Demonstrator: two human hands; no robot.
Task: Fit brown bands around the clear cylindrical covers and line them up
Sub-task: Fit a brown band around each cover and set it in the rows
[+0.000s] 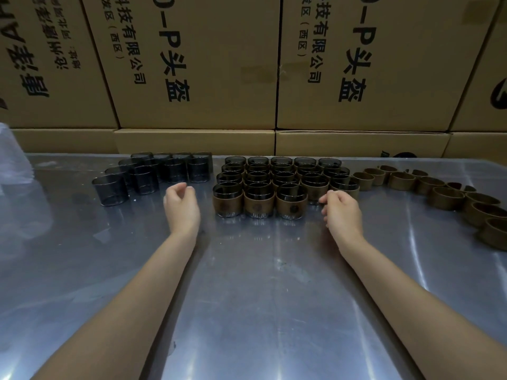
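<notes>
Sitting beside right hand (pixel 343 212): banded covers (pixel 258 198).

On a shiny metal table (pixel 260 283), banded covers (pixel 274 185) stand in rows at the middle, with bare clear covers (pixel 153 171) grouped to their left and loose brown bands (pixel 439 193) trailing off to the right. The left hand (pixel 181 208) hovers between the two groups of covers, fingers loosely curled (holding nothing). The right hand (pixel 341 212) rests just beside the front row's right end. Printed cardboard boxes (pixel 247 64) stand stacked behind.
</notes>
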